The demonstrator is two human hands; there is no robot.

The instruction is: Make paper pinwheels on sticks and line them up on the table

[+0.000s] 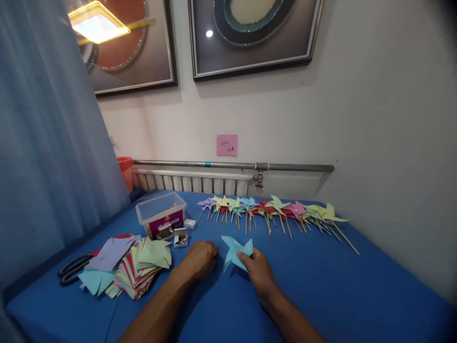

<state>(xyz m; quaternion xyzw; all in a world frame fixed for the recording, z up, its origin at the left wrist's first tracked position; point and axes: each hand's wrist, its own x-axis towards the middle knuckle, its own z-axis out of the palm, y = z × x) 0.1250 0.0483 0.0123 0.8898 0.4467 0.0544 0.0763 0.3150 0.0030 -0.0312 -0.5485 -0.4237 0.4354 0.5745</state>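
A light blue paper pinwheel (233,252) is pinched in my right hand (262,274), thumb on top near its centre. Its blades are folded inward and no stick shows on it. My left hand (202,258) lies just left of the pinwheel, apart from it, with the fingers curled in; whatever they hold, if anything, is hidden. Behind the left hand stands a small open white box (181,238) with small shiny pieces inside. Another small box (165,232) and a closed white one (190,223) are beside it.
A clear plastic tub (160,212) holds thin sticks. Cut paper sheets (143,267) are piled at the left, by black-handled scissors (73,269). Finished pinwheels on sticks (278,205) lie along the back of the blue table (321,295). A curtain (53,133) hangs at the left.
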